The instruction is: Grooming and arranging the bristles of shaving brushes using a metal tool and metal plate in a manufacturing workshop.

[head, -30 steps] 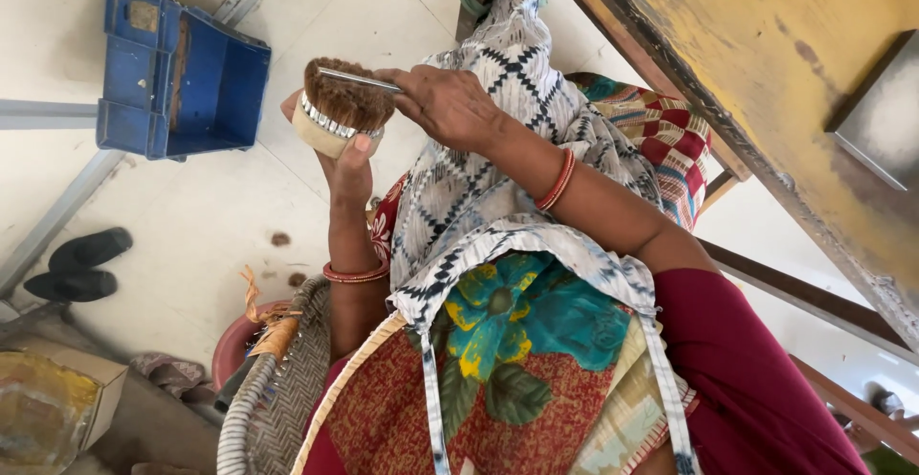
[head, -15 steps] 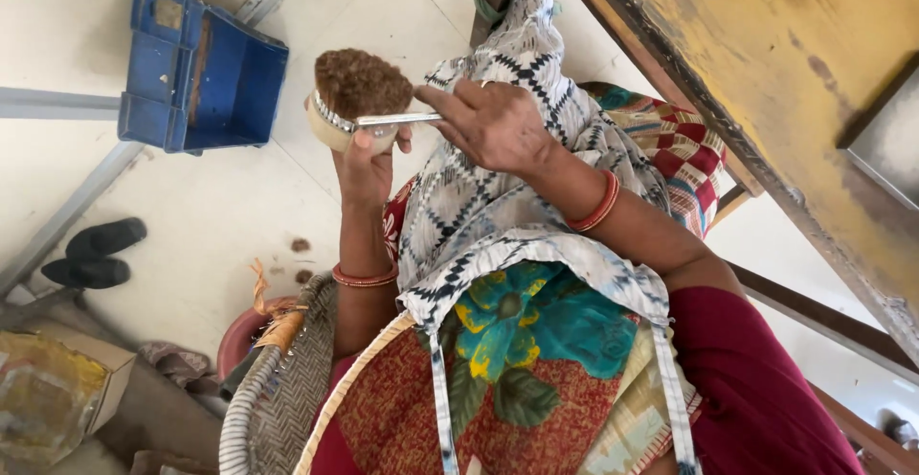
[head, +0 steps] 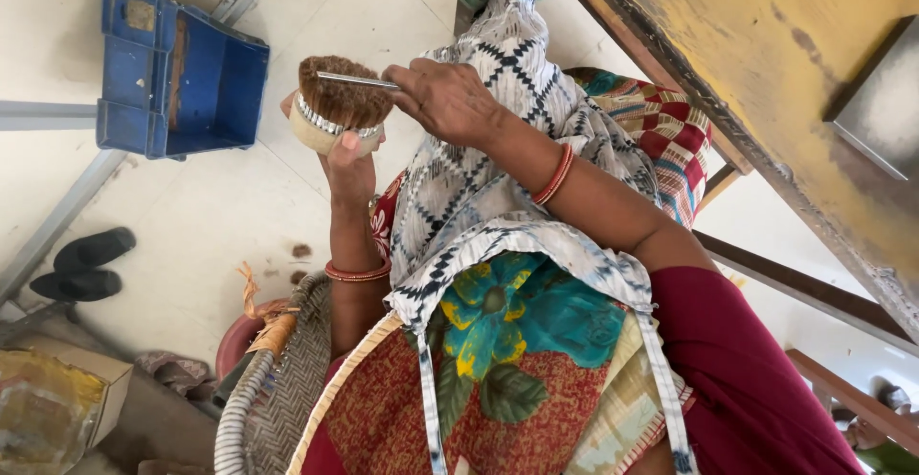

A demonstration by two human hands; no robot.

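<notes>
Brown coir bristles fill the round brush point(head: 337, 101), gripped from below by the left hand point(head: 349, 164) at eleven o'clock. At its two o'clock side, the right hand point(head: 450, 101) pinches a thin metal comb point(head: 356, 79) laid across the bristle top. Bristles look dense and even; combing appears underway, its remainder unclear. A blue crate point(head: 177, 73) sits at ten o'clock.

A brush point(head: 340, 101) sits in the left hand point(head: 347, 164), the right hand point(head: 450, 101) just right of it — a crate point(head: 177, 73) lies left on the floor point(head: 220, 216), shoes point(head: 86, 264) below it.
</notes>
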